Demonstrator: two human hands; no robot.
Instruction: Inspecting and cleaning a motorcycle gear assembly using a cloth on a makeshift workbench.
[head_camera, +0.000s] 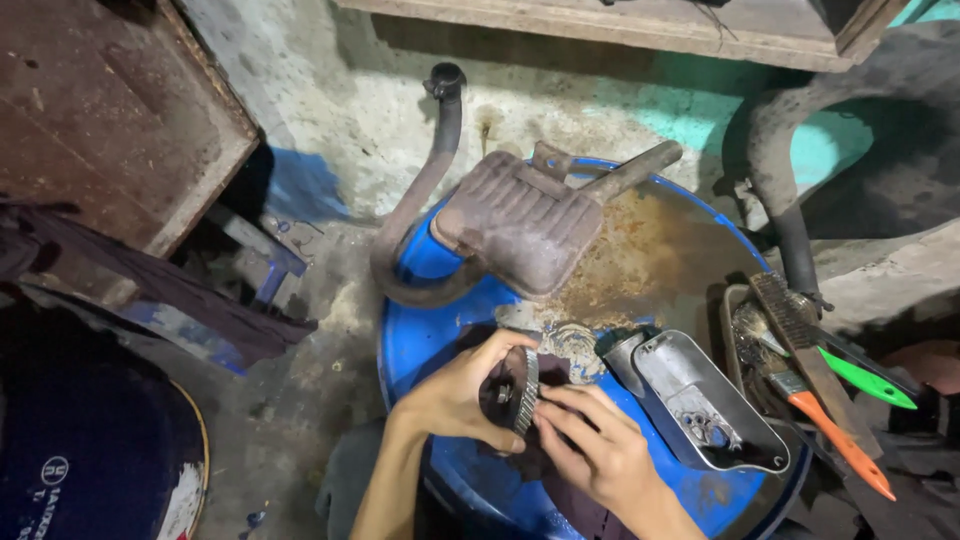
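Blue plastic drum (430, 340), its lid rust-stained, carries a rusty ribbed metal muffler with a bent pipe (515, 225) at twelve o'clock and a grey metal cover shell (705, 405) at three o'clock. Beyond the shell, a dark tray (732, 315) holds a wire brush (800, 340) and green- and orange-handled tools. At the drum's six o'clock, the left hand (450, 395) and right hand (595, 450) both clamp a dark toothed metal gear (522, 390), upright between the fingertips, fingers closed on its rim
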